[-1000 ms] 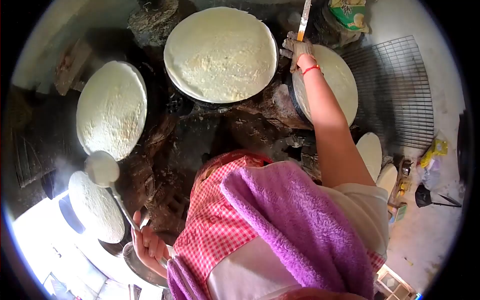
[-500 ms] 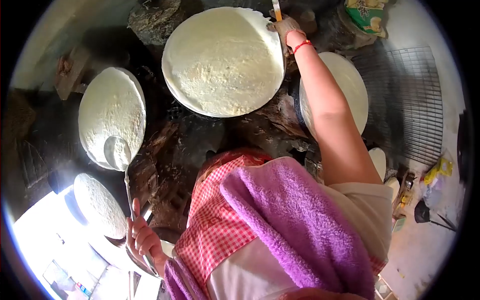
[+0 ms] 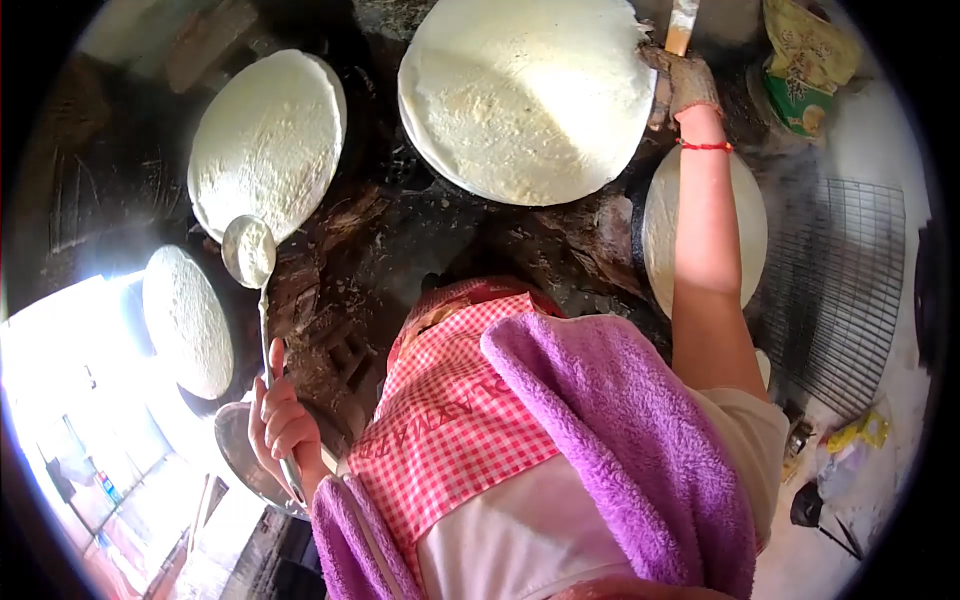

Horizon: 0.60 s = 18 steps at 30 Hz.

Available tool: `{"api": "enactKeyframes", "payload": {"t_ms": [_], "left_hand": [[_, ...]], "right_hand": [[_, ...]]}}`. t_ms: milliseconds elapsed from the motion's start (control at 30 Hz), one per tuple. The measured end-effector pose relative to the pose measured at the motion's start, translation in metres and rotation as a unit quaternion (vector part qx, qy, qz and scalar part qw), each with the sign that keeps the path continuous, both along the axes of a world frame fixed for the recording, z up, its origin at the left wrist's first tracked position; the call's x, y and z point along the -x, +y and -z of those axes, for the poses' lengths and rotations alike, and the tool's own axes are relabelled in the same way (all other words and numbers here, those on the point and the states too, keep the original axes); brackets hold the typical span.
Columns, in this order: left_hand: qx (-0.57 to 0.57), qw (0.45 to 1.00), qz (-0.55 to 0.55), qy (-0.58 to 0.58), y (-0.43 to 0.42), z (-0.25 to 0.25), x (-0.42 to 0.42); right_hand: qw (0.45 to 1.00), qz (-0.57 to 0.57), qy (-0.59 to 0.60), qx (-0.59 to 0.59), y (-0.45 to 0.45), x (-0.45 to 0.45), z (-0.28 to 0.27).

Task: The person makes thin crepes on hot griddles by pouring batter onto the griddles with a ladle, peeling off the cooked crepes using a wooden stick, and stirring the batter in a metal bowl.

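My left hand point(image 3: 286, 425) is closed round the handle of a metal ladle point(image 3: 248, 252), whose bowl overlaps the lower edge of the left pancake point(image 3: 270, 140). A brown work glove covers my right hand point(image 3: 690, 85), which grips a flat spatula point(image 3: 682, 22) with an orange base. It is beside the right rim of the large middle pancake point(image 3: 530, 100). Under my right forearm lies another round pancake point(image 3: 735, 220). A smaller one point(image 3: 187, 322) is at the lower left, above a metal bowl point(image 3: 235, 440) near my left hand.
A wire rack point(image 3: 850, 290) stands at the right, below a green and yellow bag point(image 3: 805, 70). Dark, crusted stove surface point(image 3: 400, 245) lies between the pancakes and my checked apron point(image 3: 450, 420). A yellow packet point(image 3: 862, 430) is at the lower right.
The view has shifted. My right hand has gone from the right pancake to the large middle one's edge with the spatula. The ladle has moved from beside the lower-left pancake to the left pancake's lower edge.
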<state>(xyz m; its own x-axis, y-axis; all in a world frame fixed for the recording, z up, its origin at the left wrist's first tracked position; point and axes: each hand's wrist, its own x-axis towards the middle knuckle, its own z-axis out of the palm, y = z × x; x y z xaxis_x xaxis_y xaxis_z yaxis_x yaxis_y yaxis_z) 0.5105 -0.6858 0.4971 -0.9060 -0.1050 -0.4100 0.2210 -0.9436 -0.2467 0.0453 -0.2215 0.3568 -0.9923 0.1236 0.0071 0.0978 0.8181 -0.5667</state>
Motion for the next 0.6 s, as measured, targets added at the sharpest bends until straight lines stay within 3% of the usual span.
{"api": "enactKeyframes", "payload": {"t_ms": [33, 100, 133, 167, 233, 267, 300, 367, 400, 433, 500, 533, 600], "left_hand": [[-0.002, 1.000, 0.005, -0.011, 0.002, -0.003, -0.001], [0.001, 1.000, 0.013, -0.007, -0.002, 0.002, -0.018], [-0.004, 1.000, 0.021, -0.001, -0.006, 0.011, -0.030], [-0.007, 0.999, 0.030, 0.009, -0.010, 0.017, -0.041], [0.006, 0.999, 0.049, 0.017, -0.017, 0.024, -0.058], [0.015, 0.998, 0.065, 0.017, -0.022, 0.026, -0.066], [0.024, 0.996, 0.080, 0.016, -0.027, 0.027, -0.075], [0.040, 0.993, 0.108, 0.008, -0.041, 0.028, -0.091], [0.049, 0.990, 0.132, 0.001, -0.048, 0.029, -0.097], [0.052, 0.987, 0.153, -0.007, -0.054, 0.029, -0.104], [0.068, 0.980, 0.182, -0.038, -0.068, 0.038, -0.117], [0.075, 0.976, 0.198, -0.039, -0.075, 0.045, -0.123], [0.061, 0.970, 0.234, -0.026, -0.082, 0.057, -0.132]], "right_hand": [[0.997, 0.061, -0.052, 0.015, -0.004, -0.007, -0.015], [0.979, 0.056, -0.014, 0.196, -0.036, -0.059, -0.067], [0.989, -0.071, 0.083, 0.099, -0.033, -0.066, -0.063], [0.988, -0.071, 0.090, 0.102, -0.032, -0.071, -0.065], [0.993, -0.067, 0.098, -0.014, -0.033, -0.087, -0.076], [0.976, -0.135, 0.159, -0.055, -0.018, -0.086, -0.071], [0.976, -0.133, 0.167, -0.050, -0.028, -0.100, -0.079], [0.987, 0.046, 0.073, 0.134, -0.048, -0.127, -0.100], [0.995, 0.013, 0.070, 0.073, -0.054, -0.144, -0.113], [0.985, 0.070, 0.091, 0.129, -0.051, -0.149, -0.110], [0.950, 0.019, 0.136, 0.282, -0.035, -0.165, -0.097], [0.964, 0.186, 0.074, 0.175, -0.081, -0.223, -0.155], [0.952, 0.211, 0.104, 0.197, -0.079, -0.261, -0.163]]}}
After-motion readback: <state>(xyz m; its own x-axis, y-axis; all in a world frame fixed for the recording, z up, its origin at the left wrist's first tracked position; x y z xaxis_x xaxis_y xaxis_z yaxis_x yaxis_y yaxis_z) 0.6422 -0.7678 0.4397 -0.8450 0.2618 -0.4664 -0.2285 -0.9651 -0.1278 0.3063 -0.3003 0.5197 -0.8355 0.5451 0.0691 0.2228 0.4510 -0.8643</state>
